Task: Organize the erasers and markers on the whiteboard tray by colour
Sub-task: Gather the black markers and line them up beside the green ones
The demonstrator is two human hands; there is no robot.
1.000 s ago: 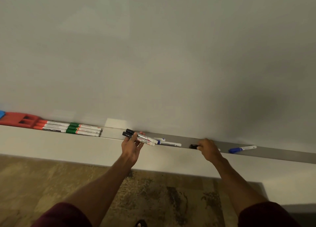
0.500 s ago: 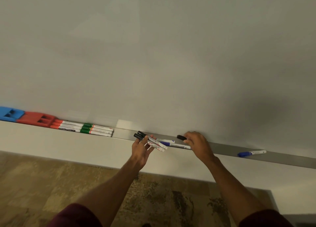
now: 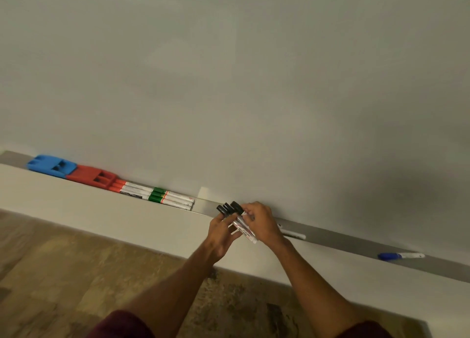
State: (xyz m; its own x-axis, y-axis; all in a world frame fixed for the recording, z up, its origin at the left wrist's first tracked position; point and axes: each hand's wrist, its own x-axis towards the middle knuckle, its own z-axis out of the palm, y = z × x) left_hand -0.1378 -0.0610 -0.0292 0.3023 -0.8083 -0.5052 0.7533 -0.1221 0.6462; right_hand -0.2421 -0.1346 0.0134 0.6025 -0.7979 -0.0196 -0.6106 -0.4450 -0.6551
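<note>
"Both hands on one bundle? Left hand (image 3: 220, 234) curls under the three black markers (image 3: 230, 208), right hand (image 3: 260, 223) pinches them from above."

"Squaring the caps up, I'd guess, just above the tray (image 3: 343, 239), so they go down as one group."

"Beside the green markers (image 3: 173, 199)?"

"Likely. Blue eraser (image 3: 50, 165), red eraser (image 3: 91, 176), red markers (image 3: 132, 188), then green, already run by colour at the left end (a blue marker (image 3: 400, 256) lies well off right, another pen (image 3: 295, 235) half hidden behind the wrist)."
</note>
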